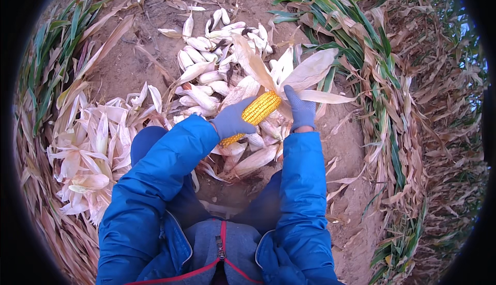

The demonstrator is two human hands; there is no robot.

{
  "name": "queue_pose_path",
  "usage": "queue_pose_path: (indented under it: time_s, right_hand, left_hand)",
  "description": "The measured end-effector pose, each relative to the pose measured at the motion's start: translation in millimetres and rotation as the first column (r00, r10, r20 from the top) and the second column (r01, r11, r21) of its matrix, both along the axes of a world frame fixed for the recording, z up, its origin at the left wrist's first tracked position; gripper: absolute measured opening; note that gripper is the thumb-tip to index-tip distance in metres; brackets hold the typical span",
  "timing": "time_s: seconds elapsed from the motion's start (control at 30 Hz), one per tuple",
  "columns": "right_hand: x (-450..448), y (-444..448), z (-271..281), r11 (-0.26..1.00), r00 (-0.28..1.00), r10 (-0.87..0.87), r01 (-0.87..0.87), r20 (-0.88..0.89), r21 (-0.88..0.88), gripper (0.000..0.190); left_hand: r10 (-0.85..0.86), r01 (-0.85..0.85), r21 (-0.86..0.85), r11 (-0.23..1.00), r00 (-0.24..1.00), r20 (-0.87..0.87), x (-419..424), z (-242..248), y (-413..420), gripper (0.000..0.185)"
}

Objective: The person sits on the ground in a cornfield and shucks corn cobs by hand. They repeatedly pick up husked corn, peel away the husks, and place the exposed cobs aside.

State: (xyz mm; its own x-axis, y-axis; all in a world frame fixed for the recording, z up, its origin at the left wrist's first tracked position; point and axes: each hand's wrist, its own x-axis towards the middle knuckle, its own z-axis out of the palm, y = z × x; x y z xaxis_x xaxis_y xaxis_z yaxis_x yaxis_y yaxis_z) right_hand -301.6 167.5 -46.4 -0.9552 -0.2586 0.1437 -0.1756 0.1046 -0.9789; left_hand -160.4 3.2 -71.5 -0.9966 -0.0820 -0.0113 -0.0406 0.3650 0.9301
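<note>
A yellow ear of corn (262,107) lies bare across my left hand (233,119), which wears a grey glove and grips it near the middle. Its pale husk leaves (312,68) are peeled back and fan out beyond the ear's upper end. My right hand (301,109), gloved too, holds the husk at the base of the ear, with the thumb or a finger pointing up along the leaves. Beyond and under my hands is a heap of ears in white husks (209,76). Some husked ears (257,161) lie nearer my knees.
A pile of stripped husks (97,149) lies at my left, beside my knee. Cut corn stalks with green and dry leaves form rows at the left (50,64) and the right (372,76). Bare brown soil (341,145) shows between them.
</note>
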Motion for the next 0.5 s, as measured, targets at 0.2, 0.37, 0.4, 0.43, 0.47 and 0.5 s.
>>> queue_pose_path:
  time_s: [0.2,0.37,0.4,0.43,0.47,0.5]
  right_hand:
    - [-15,2,-16,0.933,0.971,0.145,-0.070,0.191,-0.352,0.048]
    - [-8,-2,-24,0.870,0.953,0.129,0.024,0.275,-0.492,0.057]
    - [-7,-3,-23,0.840,0.943,0.159,0.026,0.293,-0.542,0.059]
    - [-7,-2,-22,0.845,0.945,0.148,0.032,0.291,-0.534,0.057]
    - [-8,-1,-21,0.850,0.947,0.137,0.038,0.290,-0.526,0.054]
    - [-5,-2,-16,0.854,0.949,0.127,0.044,0.289,-0.518,0.052]
  left_hand:
    - [-0.072,0.050,0.248,0.967,0.994,0.080,-1,-6,2,0.088]
    - [-0.106,0.066,0.299,0.952,0.987,0.120,0,-5,4,0.089]
    - [-0.100,0.071,0.244,0.967,0.989,0.108,1,-3,4,0.089]
    - [-0.095,0.075,0.188,0.979,0.991,0.095,1,-2,3,0.088]
    - [-0.091,0.081,0.139,0.987,0.994,0.065,1,-2,3,0.088]
    - [-0.086,0.083,0.090,0.992,0.996,0.036,1,-3,4,0.087]
